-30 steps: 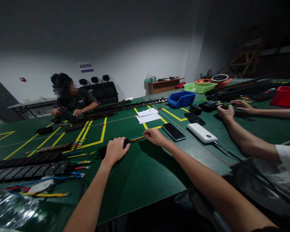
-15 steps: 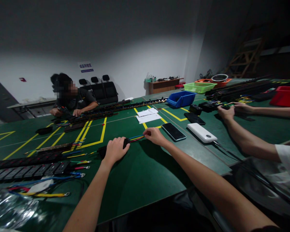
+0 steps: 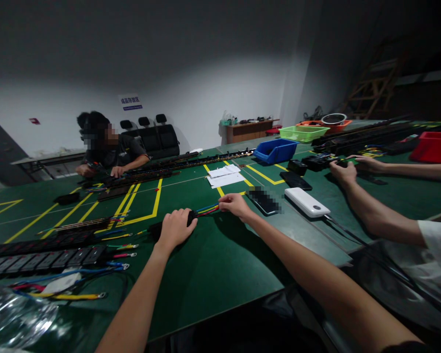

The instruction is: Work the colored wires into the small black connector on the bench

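Observation:
My left hand (image 3: 177, 228) is wrapped over a black housing (image 3: 155, 231) that lies on the green table, hiding most of it. From the housing's right end run blue, red and yellow wires (image 3: 208, 211). My right hand (image 3: 234, 204) pinches the far ends of these wires between thumb and fingers, so the tips are hidden. A short yellow-green wire (image 3: 142, 231) sticks out at the housing's left end. Just right of my right hand lies a phone (image 3: 265, 202).
Black strip modules (image 3: 59, 262) with lugged cables and clear plastic (image 3: 18, 318) lie at left. A white power bank (image 3: 306, 202), papers (image 3: 226, 175) and a blue bin (image 3: 275, 150) are to the right. One co-worker sits across; another's hands (image 3: 343, 171) work at right.
Almost nothing differs. Both my hands keep their places on the housing and the wires, with only a very slight shift of my right hand.

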